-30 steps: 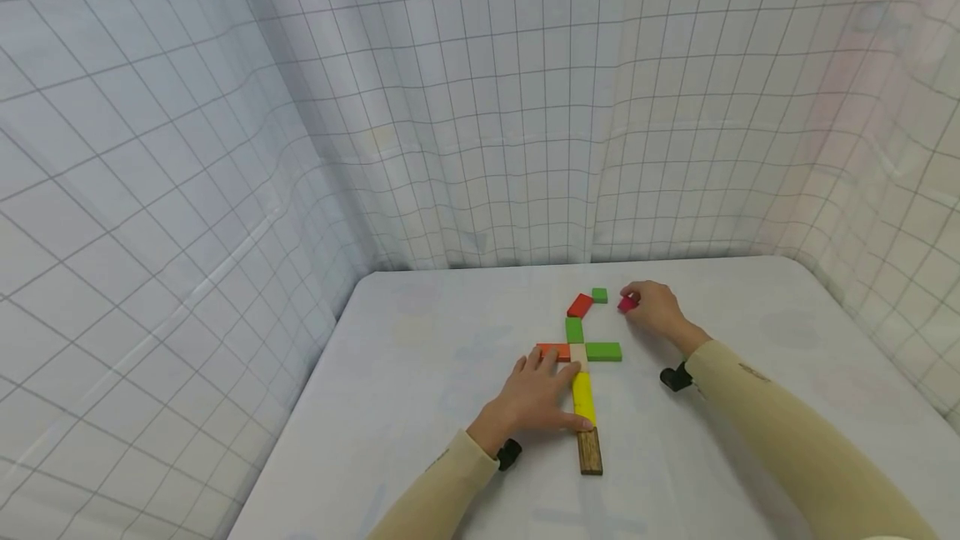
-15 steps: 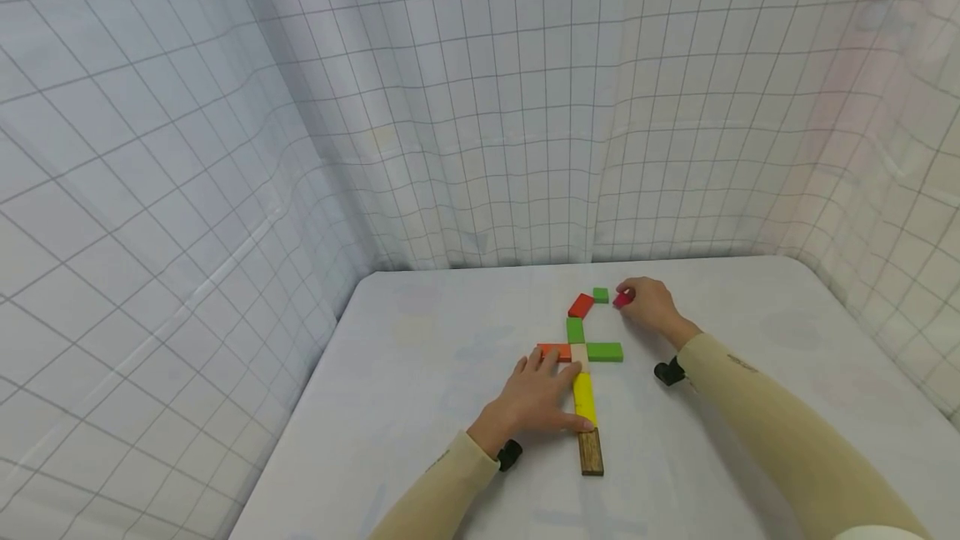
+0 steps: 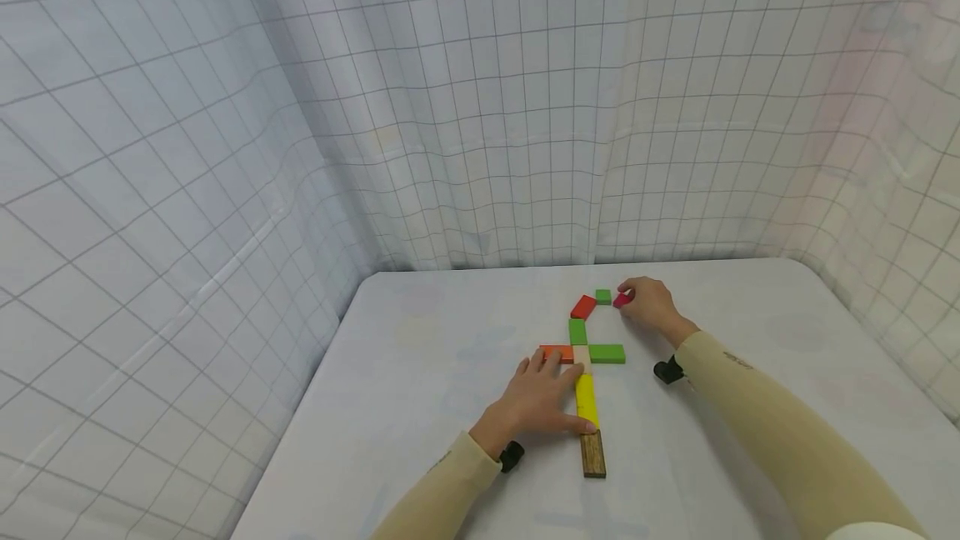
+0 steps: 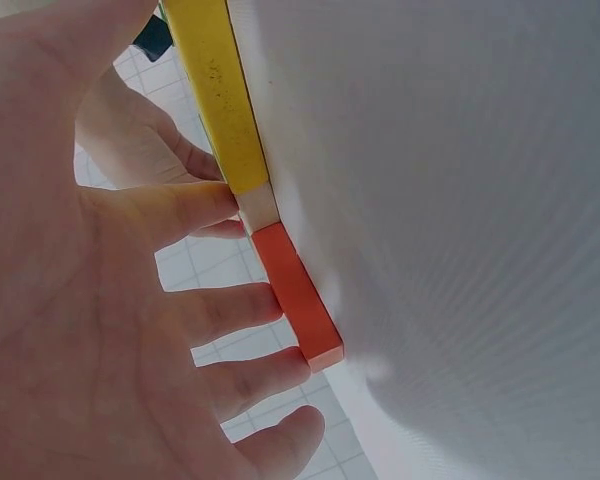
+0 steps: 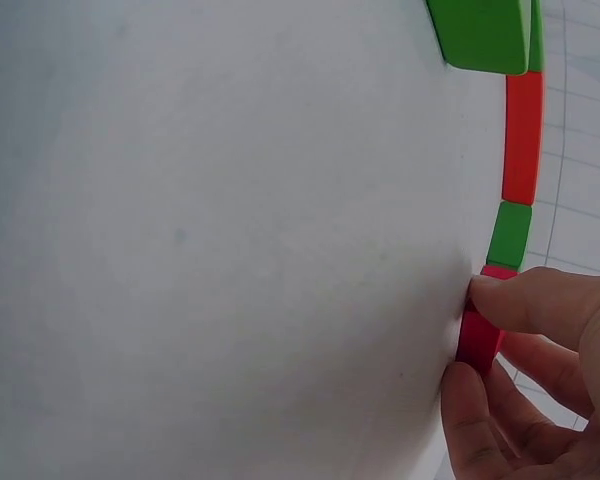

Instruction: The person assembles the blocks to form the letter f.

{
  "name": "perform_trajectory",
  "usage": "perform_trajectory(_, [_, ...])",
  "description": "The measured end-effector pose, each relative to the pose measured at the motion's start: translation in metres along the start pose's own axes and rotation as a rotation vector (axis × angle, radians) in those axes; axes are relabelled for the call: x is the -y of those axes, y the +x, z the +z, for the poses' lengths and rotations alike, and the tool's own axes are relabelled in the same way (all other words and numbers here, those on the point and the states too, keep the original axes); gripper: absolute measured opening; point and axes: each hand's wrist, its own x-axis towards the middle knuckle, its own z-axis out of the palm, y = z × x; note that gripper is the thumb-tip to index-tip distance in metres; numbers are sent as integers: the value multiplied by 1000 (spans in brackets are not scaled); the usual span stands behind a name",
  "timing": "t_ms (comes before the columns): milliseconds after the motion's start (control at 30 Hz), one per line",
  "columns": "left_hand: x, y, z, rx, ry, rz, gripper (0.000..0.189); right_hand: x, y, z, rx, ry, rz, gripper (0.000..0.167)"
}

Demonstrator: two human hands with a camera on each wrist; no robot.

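My right hand (image 3: 651,304) pinches a crimson block (image 5: 477,342) between thumb and fingers, low on the table beside a small green block (image 3: 603,297). My left hand (image 3: 531,400) lies spread with straight fingers over flat blocks. Its fingertips touch an orange block (image 4: 298,297) and a cream block (image 3: 581,355); the thumb rests at the lower end of a yellow block (image 3: 587,401). Below that is a brown wood-grained block (image 3: 593,455). Above the cream one, a green block (image 3: 577,332) and a tilted red block (image 3: 583,307) curve toward the small green one.
A longer green block (image 3: 607,353) extends right from the cream one. The white-covered table (image 3: 420,407) reaches back to a white curtain with a grid pattern (image 3: 480,107). Each wrist carries a black camera (image 3: 668,371).
My right hand has moved slightly left with the crimson block, nearer the small green block, then stays nearly still. The left hand keeps its place.
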Motion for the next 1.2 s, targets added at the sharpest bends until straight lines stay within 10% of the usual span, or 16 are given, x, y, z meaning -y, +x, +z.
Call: perform_trajectory(1200, [1,2,3,1,-7,0,96,1,-1,-1,-8,-4,9,41])
